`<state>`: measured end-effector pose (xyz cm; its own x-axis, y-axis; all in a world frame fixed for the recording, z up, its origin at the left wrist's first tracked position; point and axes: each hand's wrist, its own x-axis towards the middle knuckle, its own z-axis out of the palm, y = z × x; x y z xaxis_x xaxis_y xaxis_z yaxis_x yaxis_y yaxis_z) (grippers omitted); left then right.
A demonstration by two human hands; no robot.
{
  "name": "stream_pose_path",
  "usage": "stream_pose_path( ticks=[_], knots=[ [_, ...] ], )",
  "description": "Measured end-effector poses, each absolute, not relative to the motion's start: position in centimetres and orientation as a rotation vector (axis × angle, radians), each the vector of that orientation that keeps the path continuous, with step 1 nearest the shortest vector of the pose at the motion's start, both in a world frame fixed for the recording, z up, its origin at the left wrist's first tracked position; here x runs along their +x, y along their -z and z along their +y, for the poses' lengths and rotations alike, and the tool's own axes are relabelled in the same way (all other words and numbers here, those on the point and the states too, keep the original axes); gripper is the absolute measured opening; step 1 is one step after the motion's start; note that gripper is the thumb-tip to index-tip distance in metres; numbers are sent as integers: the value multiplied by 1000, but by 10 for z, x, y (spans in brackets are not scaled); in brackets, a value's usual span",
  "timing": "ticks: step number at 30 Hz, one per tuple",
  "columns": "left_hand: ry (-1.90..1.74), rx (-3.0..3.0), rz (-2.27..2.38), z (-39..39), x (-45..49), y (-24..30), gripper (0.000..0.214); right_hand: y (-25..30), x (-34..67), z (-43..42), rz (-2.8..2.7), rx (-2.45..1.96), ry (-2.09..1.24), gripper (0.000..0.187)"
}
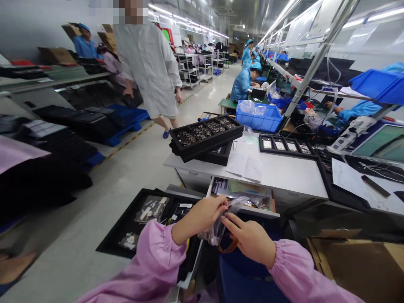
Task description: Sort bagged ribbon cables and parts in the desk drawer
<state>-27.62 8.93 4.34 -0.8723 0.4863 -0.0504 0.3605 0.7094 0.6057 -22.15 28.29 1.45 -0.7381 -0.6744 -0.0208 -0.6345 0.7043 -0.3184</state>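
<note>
Clear plastic bag (214,234) is up between the hands, just in front of an open drawer (261,213), above a blue chair seat (249,280). Left hand (206,210) pinches the bag near its upper part, fingers closed narrow. Right hand (251,240) has its fingertips on the bag's side, thumb lower and apart; whether it really grips, can't tell.

Progress, judging from this view: bag is in hand, off any surface, handling looks midway. Can't tell if it's sealed or what's inside, so what's left is unclear. Black tray (118,225) at lower left has small pale parts and flat packets sorted into it, partly filled.

Materials: bag is thin, glossy, crumpled film, bunched toward the bottom. Brown-orange loop (227,250) sits by the right thumb, curved and smooth; exact item unclear. Pink sleeves (160,256) are soft cloth, gathered at the wrists. Stacked black trays (214,144) on the white desk (293,173) are matte, thick-walled, rectangular, the top one skewed and full of tiny metallic-looking bits. Loose papers (244,164) lie flat beside them. Blue bin (259,123) behind is ribbed hard plastic with clear film inside. Cardboard box (356,269) at right, brown, flaps open.
</note>
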Motion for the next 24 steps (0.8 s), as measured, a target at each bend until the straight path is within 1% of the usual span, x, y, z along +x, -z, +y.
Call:
stream_pose_path(
  ticks=[2,3,5,7,8,10,12,13,15,17,20,24],
  knots=[
    [-843,619,2750,87,-266,-42,14,-9,-212,283,2751,-1036,279,66],
    [-820,581,2775,86,-261,-41,15,-6,-205,285,2742,-996,253,62],
    [-784,512,2821,86,-251,-37,17,-1,-187,292,2709,-884,302,52],
    [-760,481,2844,89,-239,-32,19,-1,-169,300,2645,-764,494,47],
    [-752,484,2847,92,-233,-31,19,-3,-161,304,2593,-708,635,49],
    [-743,518,2842,99,-222,-27,20,-8,-151,308,2418,-545,1003,59],
    [-743,569,2832,107,-213,-24,19,-13,-147,308,2074,-285,1402,65],
    [-747,591,2828,111,-210,-23,18,-14,-148,307,1852,-131,1563,62],
    [-757,606,2835,116,-206,-19,18,-11,-152,306,1422,152,1783,45],
    [-775,573,2864,118,-204,-14,19,-3,-153,307,1128,346,1882,30],
    [-821,488,2918,119,-199,-3,23,9,-149,315,890,549,1923,26],
    [-886,475,2935,127,-186,12,23,13,-146,319,632,722,1925,19]
  ],
)
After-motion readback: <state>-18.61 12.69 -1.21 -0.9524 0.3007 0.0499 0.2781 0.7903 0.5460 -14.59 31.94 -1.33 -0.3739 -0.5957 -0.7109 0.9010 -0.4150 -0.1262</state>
